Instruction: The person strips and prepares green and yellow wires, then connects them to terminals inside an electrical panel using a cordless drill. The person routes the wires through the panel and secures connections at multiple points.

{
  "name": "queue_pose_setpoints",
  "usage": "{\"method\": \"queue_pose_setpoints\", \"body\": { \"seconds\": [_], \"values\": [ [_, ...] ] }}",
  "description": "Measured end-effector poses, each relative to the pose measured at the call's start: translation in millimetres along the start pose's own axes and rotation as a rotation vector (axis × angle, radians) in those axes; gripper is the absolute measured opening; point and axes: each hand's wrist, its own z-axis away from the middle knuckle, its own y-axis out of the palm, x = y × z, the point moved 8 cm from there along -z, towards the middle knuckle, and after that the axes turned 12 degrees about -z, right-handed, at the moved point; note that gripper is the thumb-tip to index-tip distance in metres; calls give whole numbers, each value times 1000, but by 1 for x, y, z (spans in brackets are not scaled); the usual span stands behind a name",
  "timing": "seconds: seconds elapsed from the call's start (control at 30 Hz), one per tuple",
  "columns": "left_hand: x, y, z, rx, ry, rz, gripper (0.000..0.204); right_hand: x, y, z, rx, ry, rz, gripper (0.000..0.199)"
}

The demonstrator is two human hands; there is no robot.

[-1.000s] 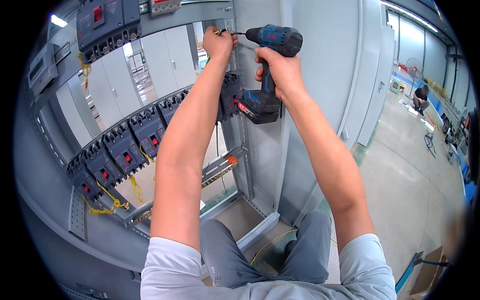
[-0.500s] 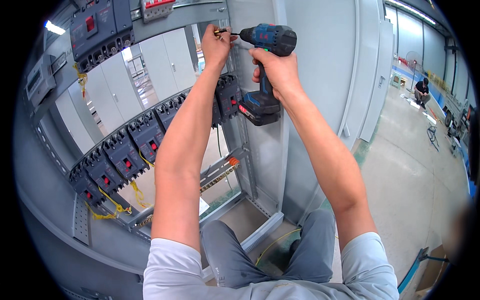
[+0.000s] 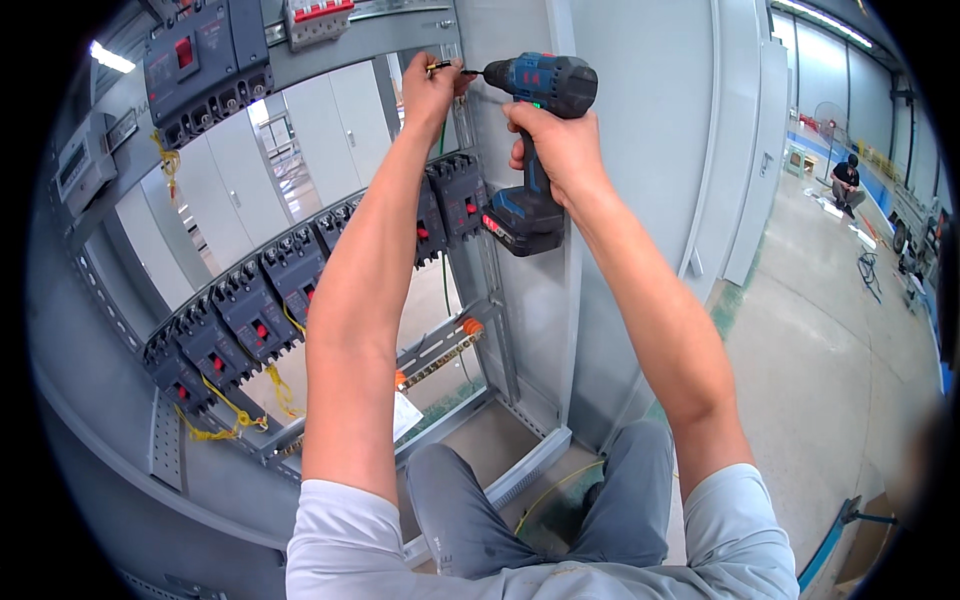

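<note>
My right hand (image 3: 556, 145) is wrapped round the grip of a blue and black cordless drill (image 3: 548, 84), level at the cabinet's right upright. Its thin bit points left, toward the fingertips of my left hand (image 3: 430, 95). Those fingers are pinched on a small black and yellow piece (image 3: 438, 66), whose kind I cannot make out. Whether the bit touches it is hard to see. Below the hands, a row of dark circuit breakers (image 3: 246, 310) with red levers crosses the frame. A larger breaker (image 3: 205, 60) hangs at the upper left.
The grey steel cabinet frame (image 3: 540, 465) surrounds the work, with a wide panel (image 3: 640, 200) on the right. Yellow wires (image 3: 235, 420) dangle under the breakers. A red-topped switch (image 3: 320, 12) sits on the upper rail. A person (image 3: 846, 185) squats far right near cables.
The view has shifted slightly, so the cabinet parts sit a little lower and further right. Both hands keep their hold, with the drill nearly where it was.
</note>
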Motion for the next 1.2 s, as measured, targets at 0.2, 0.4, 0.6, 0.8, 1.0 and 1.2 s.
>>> {"method": "queue_pose_setpoints", "body": {
  "seconds": [0.2,0.4,0.6,0.8,1.0,1.2],
  "values": [
    [-9,-4,3,-40,68,-85,18,6,4,-3,29,-21,42,14],
    [-1,-1,4,-50,-15,58,17,2,3,0,21,0,19,14],
    [-5,3,10,-60,-17,125,18,4,-1,8,13,-69,70,14],
    [-20,2,24,-61,44,98,18,4,-1,23,16,-90,112,16],
    [-54,-9,77,-30,214,148,20,5,-13,85,47,-130,77,18],
    [-63,-26,133,-27,275,173,18,-10,-30,143,80,-240,129,24]
  ]
}}
